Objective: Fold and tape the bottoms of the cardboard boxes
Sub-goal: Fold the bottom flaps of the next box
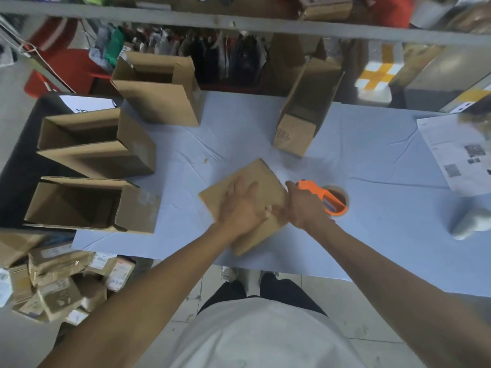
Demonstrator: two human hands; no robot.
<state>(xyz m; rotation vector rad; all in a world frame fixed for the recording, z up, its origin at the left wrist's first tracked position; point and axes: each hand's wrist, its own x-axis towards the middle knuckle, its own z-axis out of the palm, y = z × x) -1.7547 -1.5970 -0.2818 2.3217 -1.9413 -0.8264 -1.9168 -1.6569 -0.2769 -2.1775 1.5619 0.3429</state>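
Note:
A brown cardboard box (261, 179) stands bottom-up near the front of the table (385, 235), turned at an angle. My left hand (240, 205) presses flat on its folded bottom flaps, fingers spread. My right hand (303, 205) grips the handle of an orange tape dispenser (325, 197) at the box's right edge; the brown tape roll shows behind the dispenser. Whether tape lies on the seam is hidden under my hands.
Three open boxes stand at the left: (90, 205), (98, 144), (159, 88). Another box (305, 112) stands at the back middle. Printed sheets (459, 150) lie at the right edge. A grey object (470, 224) sits at the right. Packed parcels (53, 285) are heaped on the floor at left.

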